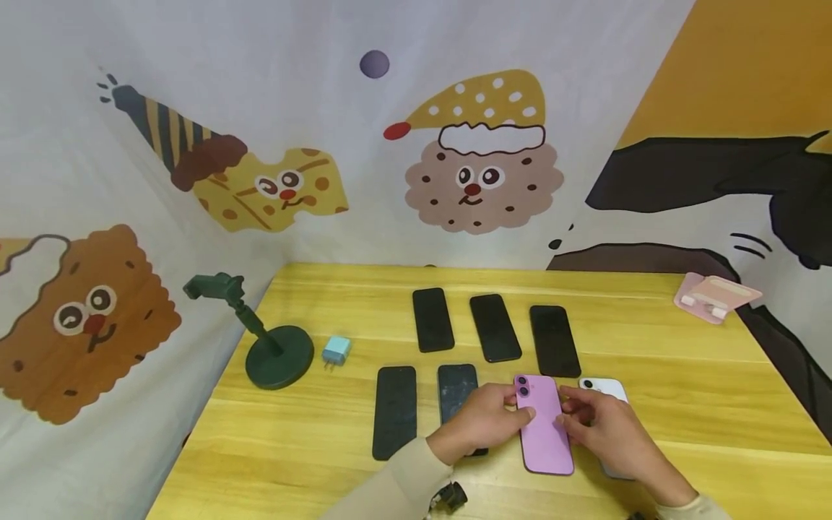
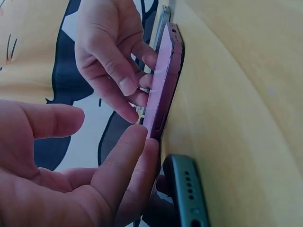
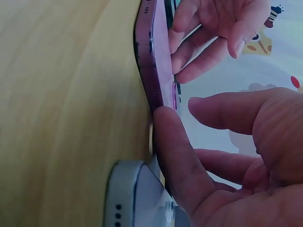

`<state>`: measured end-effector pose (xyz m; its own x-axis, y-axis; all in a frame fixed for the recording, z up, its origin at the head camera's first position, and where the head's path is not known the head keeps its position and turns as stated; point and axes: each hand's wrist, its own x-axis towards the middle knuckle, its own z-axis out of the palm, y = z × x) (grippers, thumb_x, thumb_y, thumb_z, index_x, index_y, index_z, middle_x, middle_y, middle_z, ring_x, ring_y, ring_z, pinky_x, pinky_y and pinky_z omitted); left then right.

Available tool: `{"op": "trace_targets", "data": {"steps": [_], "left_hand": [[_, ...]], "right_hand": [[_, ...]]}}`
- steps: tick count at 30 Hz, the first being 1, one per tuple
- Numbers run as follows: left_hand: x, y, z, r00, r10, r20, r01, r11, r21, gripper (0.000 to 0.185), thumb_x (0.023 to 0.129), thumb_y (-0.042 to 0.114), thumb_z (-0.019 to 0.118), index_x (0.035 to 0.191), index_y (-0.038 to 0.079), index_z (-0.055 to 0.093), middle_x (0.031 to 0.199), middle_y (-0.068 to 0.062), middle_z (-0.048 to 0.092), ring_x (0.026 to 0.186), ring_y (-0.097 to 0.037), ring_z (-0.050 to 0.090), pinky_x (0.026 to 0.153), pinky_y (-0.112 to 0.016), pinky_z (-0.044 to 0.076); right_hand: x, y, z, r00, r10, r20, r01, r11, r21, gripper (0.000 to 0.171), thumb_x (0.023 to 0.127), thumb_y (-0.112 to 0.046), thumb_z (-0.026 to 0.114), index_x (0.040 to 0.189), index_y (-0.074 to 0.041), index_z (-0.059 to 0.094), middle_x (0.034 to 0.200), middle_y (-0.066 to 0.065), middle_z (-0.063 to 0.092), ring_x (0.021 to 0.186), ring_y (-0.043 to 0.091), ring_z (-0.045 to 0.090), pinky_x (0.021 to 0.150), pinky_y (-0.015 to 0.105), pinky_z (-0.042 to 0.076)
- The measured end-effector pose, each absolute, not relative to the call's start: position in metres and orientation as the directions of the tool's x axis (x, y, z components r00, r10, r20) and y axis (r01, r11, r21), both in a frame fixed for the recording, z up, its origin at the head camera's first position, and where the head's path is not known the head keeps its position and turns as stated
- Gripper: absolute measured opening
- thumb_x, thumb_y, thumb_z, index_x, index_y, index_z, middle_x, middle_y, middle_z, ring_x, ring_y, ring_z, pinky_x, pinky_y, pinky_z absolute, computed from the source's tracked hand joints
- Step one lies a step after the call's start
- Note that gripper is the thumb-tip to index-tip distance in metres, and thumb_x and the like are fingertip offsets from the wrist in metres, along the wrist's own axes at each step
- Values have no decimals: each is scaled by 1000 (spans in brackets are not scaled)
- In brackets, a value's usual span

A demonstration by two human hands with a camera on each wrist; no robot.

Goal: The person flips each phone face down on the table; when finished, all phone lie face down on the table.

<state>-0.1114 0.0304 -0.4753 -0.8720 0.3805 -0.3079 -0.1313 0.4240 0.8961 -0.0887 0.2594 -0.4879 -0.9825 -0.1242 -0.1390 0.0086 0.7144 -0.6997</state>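
A pink smartphone (image 1: 546, 440) lies on the table with its back and two-lens camera up. My left hand (image 1: 484, 419) touches its left long edge; in the left wrist view the thumb stands apart from the phone (image 2: 163, 80). At the right edge, my right hand (image 1: 604, 426) touches the phone with its index fingertip, thumb raised clear of it in the right wrist view. The left hand partly covers a dark-screened phone (image 1: 457, 386). Beneath the right hand lies a white phone (image 1: 611, 388), back up and partly hidden.
Another black-screened phone (image 1: 395, 412) lies at the left. Behind are three more in a row: a left one (image 1: 432, 320), a middle one (image 1: 495, 327) and a right one (image 1: 555, 341). A light-blue charger (image 1: 336, 349), a green stand (image 1: 279, 357) and a pink stand (image 1: 718, 295) are farther out.
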Motion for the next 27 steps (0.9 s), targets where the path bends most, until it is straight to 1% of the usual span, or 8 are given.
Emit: {"op": "trace_targets", "data": {"steps": [4,6,9,11,13,17,19,27], "left_hand": [[-111,28,-475,-866,391,-312,-152,388,909,28,100,27,73,125,13,77,111,6,78,87,-3,63,80,-23,51],[-110,26,-474,-862,392,-323,-166,383,909,34,101,29,73,131,13,74,120,3,77,98,-4,67,87,-26,55],[-109,20,-473,-853,388,-350,-197,380,904,49,101,33,73,144,11,65,136,-3,72,115,-12,70,97,-34,58],[-109,14,-472,-853,388,-350,-198,379,904,59,100,34,73,152,9,58,142,-7,67,122,-18,69,101,-38,59],[-109,7,-472,-859,397,-323,-180,356,917,63,100,33,73,154,7,54,141,-8,66,122,-19,69,98,-35,60],[-111,-8,-477,-871,436,-227,-110,277,955,57,102,28,70,151,3,55,135,-11,67,109,-9,67,88,-23,58],[-111,-15,-478,-874,446,-192,-89,242,966,54,103,26,69,150,2,56,134,-12,67,106,-6,67,86,-20,56],[-106,-41,-476,-919,340,-200,-124,231,965,51,104,26,69,150,7,57,136,-13,63,113,-17,66,93,-34,58]], "right_hand": [[-89,259,-485,-979,-125,-160,29,693,-720,53,90,-12,84,137,4,67,105,7,75,78,4,69,62,23,60],[-89,258,-484,-979,-125,-159,29,692,-721,52,90,-12,84,136,5,67,106,7,76,78,5,69,62,23,60],[-90,257,-482,-984,-122,-133,6,710,-704,50,89,-13,85,133,4,69,106,6,76,79,5,68,61,23,58],[-91,256,-481,-987,-124,-102,-20,725,-688,48,89,-15,86,131,2,70,105,4,76,78,5,67,60,23,56],[-93,254,-480,-990,-129,-59,-55,732,-679,46,88,-17,87,129,0,72,103,2,77,78,3,65,59,22,54],[-96,245,-478,-988,-151,3,-112,719,-685,44,88,-17,88,128,-3,74,103,1,78,78,1,65,61,22,56],[-99,239,-477,-988,-156,13,-121,713,-691,43,89,-17,87,127,-4,74,102,0,78,79,2,66,64,22,57],[-111,213,-476,-980,-199,-1,-135,665,-735,34,94,-17,81,126,-7,74,104,-1,78,86,5,70,72,22,59]]}}
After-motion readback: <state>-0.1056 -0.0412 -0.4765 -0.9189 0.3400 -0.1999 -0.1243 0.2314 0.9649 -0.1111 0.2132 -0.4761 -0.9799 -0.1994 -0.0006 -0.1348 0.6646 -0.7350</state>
